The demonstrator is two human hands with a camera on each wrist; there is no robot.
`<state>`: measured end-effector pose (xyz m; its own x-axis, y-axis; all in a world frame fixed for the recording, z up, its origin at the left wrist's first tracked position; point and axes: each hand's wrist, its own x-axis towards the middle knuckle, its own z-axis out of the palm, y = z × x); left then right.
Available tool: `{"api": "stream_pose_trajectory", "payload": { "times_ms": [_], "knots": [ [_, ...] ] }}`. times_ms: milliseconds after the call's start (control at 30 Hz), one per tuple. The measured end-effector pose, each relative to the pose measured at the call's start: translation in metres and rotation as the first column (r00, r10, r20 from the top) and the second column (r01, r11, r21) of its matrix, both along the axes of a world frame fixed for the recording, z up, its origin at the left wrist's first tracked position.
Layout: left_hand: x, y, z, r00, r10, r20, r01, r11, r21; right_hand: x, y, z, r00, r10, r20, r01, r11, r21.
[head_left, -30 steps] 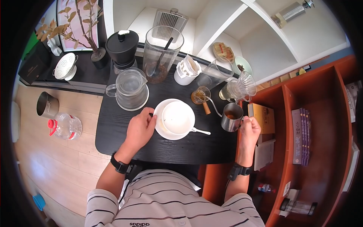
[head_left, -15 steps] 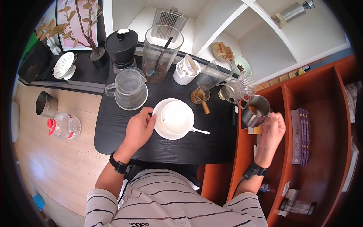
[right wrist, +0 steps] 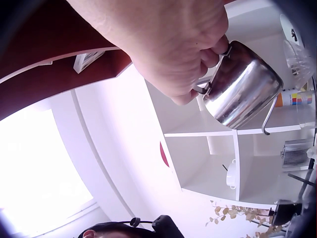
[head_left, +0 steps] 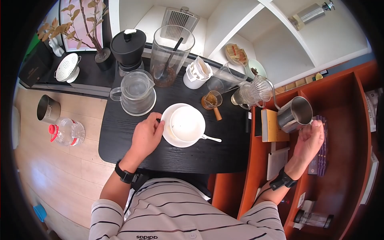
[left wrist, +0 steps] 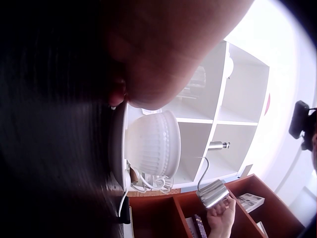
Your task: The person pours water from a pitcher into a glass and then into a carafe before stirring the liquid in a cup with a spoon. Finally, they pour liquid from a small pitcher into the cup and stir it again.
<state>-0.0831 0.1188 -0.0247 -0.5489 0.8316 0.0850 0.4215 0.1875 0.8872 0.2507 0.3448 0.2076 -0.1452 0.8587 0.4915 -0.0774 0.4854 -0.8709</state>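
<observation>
A white bowl (head_left: 186, 123) stands on a white saucer (head_left: 171, 140), with a small white spoon (head_left: 213, 139) at its right side. My left hand (head_left: 146, 136) pinches the saucer's left rim; in the left wrist view the fingertips sit right at that edge, beside the ribbed bowl (left wrist: 154, 143). On the far right, my right hand (head_left: 307, 145) grips the handle of a stainless steel gooseneck pouring pot (head_left: 289, 121), raised in front of the red-brown bookcase. Its thin spout points away from the hand in the right wrist view, where the pot (right wrist: 242, 89) looks tilted.
Behind the bowl stand a glass jug (head_left: 137, 94) of clear liquid, a black-topped grinder (head_left: 128, 50), a tall glass (head_left: 172, 60) and a white cup (head_left: 197, 76) with a drip bag. A small wooden-handled glass cup (head_left: 211, 100) and a ribbed glass dripper (head_left: 260, 91) are on the right.
The right hand has carried the gooseneck pot from over the table's right edge out to the right, in front of the bookcase. The left hand has stayed at the saucer.
</observation>
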Motion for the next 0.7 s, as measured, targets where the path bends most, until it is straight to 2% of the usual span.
{"api": "stream_pose_trajectory", "payload": {
  "times_ms": [100,300,400,567,700],
  "knots": [
    [0.000,0.000,0.001,1.000,-0.002,0.000,0.002,1.000,-0.004,-0.002,-0.002,-0.024,0.999,-0.035,0.036,0.037,0.998,-0.059],
    [0.000,0.000,0.001,1.000,-0.005,0.008,0.005,1.000,-0.010,-0.019,-0.013,-0.084,0.982,0.004,0.190,0.039,0.974,-0.222],
    [0.000,0.000,0.001,1.000,-0.003,0.004,0.003,1.000,-0.006,-0.021,-0.009,-0.118,0.975,0.051,0.217,0.003,0.970,-0.243],
    [0.000,-0.001,0.002,1.000,-0.005,0.002,0.005,1.000,-0.012,-0.023,-0.009,-0.141,0.977,0.059,0.206,0.008,0.951,-0.311],
    [0.001,0.000,0.000,1.000,-0.001,-0.001,0.001,1.000,-0.011,-0.025,-0.011,-0.134,0.983,0.037,0.177,0.019,0.951,-0.307]
  ]
}}
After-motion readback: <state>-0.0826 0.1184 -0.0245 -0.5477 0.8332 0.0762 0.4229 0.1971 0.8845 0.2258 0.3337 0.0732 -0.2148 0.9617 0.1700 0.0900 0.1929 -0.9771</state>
